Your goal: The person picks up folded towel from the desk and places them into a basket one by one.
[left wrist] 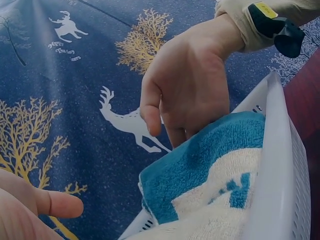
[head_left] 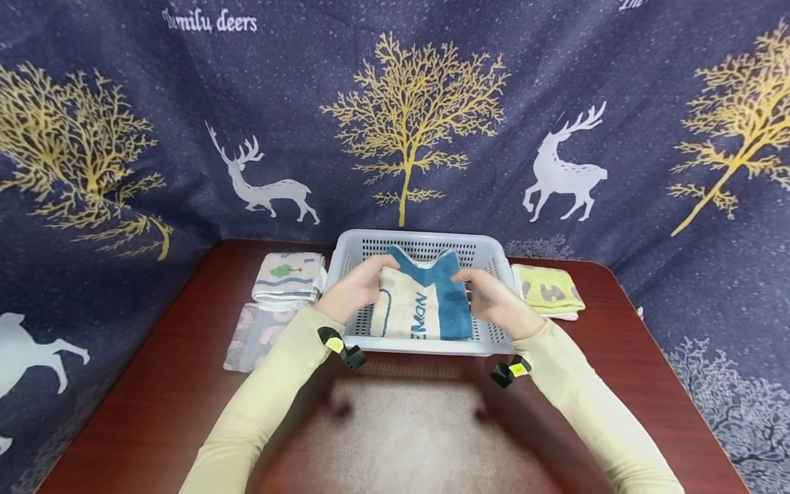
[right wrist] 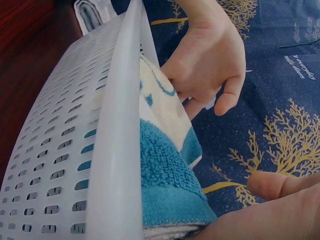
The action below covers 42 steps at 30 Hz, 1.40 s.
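Note:
A folded blue and cream towel (head_left: 426, 302) with blue lettering lies in a pale grey plastic basket (head_left: 426, 346). On its left side is my left hand (head_left: 358, 285), and at its right side is my right hand (head_left: 496, 298). Seen in the left wrist view, the right hand (left wrist: 192, 80) has its fingers down behind the towel edge, tips hidden, with the thumb extended and off the cloth. The right wrist view shows the left hand (right wrist: 212, 60) alike, its thumb apart from the towel (right wrist: 170, 170) and its fingertips hidden behind the cloth.
Left of the basket lie a folded towel with a green tree (head_left: 286, 274) and a grey and pink towel (head_left: 259, 333). A yellow towel (head_left: 551, 287) sits on the right. A dark blue curtain (head_left: 407, 123) with deer and trees hangs behind the reddish-brown table (head_left: 166, 384).

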Each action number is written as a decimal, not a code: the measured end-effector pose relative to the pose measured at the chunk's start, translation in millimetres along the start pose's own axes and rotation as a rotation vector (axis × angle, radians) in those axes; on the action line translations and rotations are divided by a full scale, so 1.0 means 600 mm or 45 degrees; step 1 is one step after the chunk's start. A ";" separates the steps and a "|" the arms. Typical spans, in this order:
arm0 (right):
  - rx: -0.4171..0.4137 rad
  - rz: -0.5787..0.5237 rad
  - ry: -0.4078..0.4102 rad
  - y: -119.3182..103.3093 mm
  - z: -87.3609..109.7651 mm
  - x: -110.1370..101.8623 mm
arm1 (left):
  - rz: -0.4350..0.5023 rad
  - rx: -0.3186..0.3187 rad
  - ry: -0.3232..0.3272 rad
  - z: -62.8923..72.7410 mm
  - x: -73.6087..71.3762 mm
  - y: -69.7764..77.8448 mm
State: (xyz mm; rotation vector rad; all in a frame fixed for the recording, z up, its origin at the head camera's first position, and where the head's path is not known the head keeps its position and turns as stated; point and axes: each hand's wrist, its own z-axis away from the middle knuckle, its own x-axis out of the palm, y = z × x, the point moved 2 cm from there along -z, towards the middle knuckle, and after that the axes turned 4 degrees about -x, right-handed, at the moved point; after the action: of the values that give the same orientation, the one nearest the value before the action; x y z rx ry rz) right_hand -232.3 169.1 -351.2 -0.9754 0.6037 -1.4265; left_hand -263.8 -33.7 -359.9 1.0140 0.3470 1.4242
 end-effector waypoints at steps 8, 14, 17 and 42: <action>-0.005 0.031 0.012 0.000 -0.009 0.001 | 0.017 -0.008 0.043 -0.008 0.004 0.002; -0.025 0.023 0.010 0.005 -0.015 0.001 | 0.055 0.005 0.102 -0.012 0.005 0.002; -0.028 0.026 0.018 0.007 -0.018 0.001 | 0.053 0.009 0.130 -0.014 0.005 0.001; 0.014 0.054 0.016 0.010 -0.032 0.005 | 0.009 -0.017 0.128 -0.028 0.005 -0.005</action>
State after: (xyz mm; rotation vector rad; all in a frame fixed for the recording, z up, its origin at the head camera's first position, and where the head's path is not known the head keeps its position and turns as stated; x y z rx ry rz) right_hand -245.1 161.9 -365.6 -0.9408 0.6219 -1.3977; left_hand -273.7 -24.4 -370.4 0.9356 0.4069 1.4855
